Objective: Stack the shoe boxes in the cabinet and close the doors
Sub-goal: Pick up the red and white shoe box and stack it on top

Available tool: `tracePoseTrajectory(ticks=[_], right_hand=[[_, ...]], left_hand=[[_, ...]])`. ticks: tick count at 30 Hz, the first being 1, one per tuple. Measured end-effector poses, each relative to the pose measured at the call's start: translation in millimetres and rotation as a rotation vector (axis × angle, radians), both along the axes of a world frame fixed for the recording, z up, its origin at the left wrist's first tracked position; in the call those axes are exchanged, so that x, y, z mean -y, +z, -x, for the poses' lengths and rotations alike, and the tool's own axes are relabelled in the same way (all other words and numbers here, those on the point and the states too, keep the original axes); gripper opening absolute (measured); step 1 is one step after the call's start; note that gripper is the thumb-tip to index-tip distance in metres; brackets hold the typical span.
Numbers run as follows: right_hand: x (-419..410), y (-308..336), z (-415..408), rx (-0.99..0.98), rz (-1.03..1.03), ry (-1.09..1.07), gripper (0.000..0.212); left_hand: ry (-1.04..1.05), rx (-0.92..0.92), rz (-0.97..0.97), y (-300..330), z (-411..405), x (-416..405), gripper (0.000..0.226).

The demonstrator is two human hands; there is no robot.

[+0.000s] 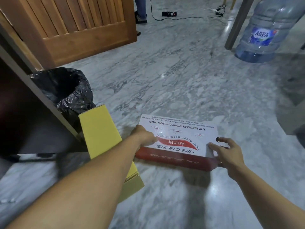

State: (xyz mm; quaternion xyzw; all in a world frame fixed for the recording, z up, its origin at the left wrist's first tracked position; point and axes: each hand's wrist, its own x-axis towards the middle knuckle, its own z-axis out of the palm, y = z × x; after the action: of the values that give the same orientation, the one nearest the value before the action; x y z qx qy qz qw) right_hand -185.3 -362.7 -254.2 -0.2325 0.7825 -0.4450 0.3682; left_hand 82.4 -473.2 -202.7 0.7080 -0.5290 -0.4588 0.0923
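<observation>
1. Your left hand (145,135) is gripping the left end of the Skechers shoe box (178,139).
2. Your right hand (226,152) is touching its right end, fingers spread.
3. The box is sitting above the marble floor (181,71), with the yellow box (102,131) at its 9 o'clock.

Open marble floor (189,83) beyond; black bin bag (66,90) blocks the cabinet side.
</observation>
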Motion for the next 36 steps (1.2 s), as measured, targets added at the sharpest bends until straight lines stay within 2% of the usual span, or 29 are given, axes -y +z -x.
tracePoseTrajectory(ticks=[1,6,9,14,17,19,21,24,26,29,36], right_hand=[[0.0,4.9,0.3,-0.009,0.009,0.014,0.042],[0.6,55.6,-0.5,-0.147,0.07,0.066,0.073],[-4.3,97.0,-1.3,-0.198,0.135,0.118,0.089],[-19.8,175.0,-5.0,-0.237,0.187,0.252,0.082],[-32.5,218.2,-13.0,-0.269,0.208,0.326,0.07],[-41.1,244.6,-20.0,-0.273,0.226,0.365,0.071],[-51.9,271.3,-28.8,-0.294,0.237,0.395,0.081],[-69.4,308.6,-43.5,-0.319,0.287,0.433,0.098],[-81.1,332.2,-52.7,-0.337,0.32,0.462,0.091],[-98.1,364.6,-65.6,-0.405,0.343,0.518,0.076],[-123.1,430.3,-120.9,-0.512,0.42,0.667,0.075]], left_hand=[[-0.003,-0.002,0.004,3.9,-0.5,-0.7,0.066],[-0.008,-0.09,0.149,45.3,-2.3,-3.6,0.105],[0.001,-0.165,0.265,82.2,-3.7,-7.2,0.103],[-0.009,-0.133,0.418,154.9,-21.4,-26.3,0.112],[0.007,-0.136,0.472,194.1,-40.6,-43.9,0.112],[0.013,-0.144,0.492,220.1,-54.3,-58.7,0.097],[0.007,-0.137,0.493,245.5,-69.1,-75.6,0.08],[0.001,-0.122,0.505,276.5,-93.2,-98.5,0.105],[0.014,-0.099,0.517,296.2,-109.3,-118.7,0.107],[0.05,-0.061,0.565,327.1,-130.2,-158.6,0.097],[0.134,0.027,0.626,380.3,-198.9,-218.5,0.077]])
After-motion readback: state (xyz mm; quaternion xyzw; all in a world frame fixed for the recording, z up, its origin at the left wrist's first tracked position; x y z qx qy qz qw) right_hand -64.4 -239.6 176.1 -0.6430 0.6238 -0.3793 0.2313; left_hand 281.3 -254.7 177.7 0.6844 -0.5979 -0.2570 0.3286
